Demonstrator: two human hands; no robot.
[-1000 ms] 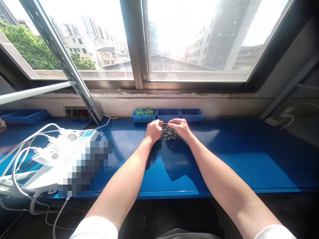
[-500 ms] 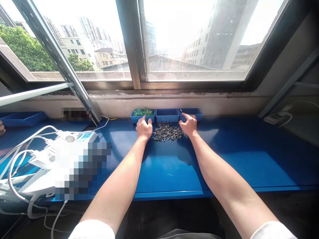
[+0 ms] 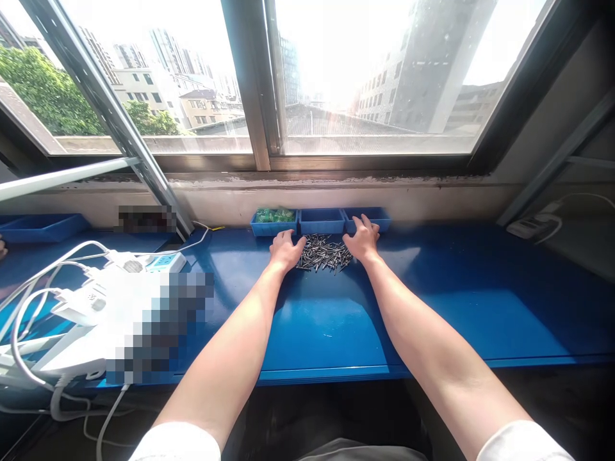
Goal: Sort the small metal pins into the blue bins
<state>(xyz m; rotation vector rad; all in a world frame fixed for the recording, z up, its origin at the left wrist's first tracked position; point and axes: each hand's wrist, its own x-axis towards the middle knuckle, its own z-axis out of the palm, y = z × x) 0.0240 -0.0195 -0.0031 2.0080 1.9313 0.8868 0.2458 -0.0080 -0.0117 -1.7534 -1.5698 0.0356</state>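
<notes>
A loose pile of small dark metal pins (image 3: 325,253) lies on the blue tabletop, between my two hands. My left hand (image 3: 286,251) rests at the pile's left edge, fingers apart and thumb stretched towards the pins; I see nothing in it. On the pile's right, my right hand (image 3: 363,241) is open, fingers spread in front of the right blue bin (image 3: 384,221). Beside that bin stand the middle blue bin (image 3: 321,226) and the left blue bin (image 3: 275,228), which holds green pieces (image 3: 276,216).
A white power strip (image 3: 166,261) and white plugs with tangled cables (image 3: 36,288) take up the left side. A metal upright (image 3: 120,128) rises at the back left. Another blue tray (image 3: 48,229) sits far left, near part of another person's hand (image 3: 2,248). Windows line the back wall.
My left hand has shifted right and nearer the pins, its thumb spreading out. My right hand has opened its fingers by the right bin; a small pin-like tip seen there earlier no longer shows.
</notes>
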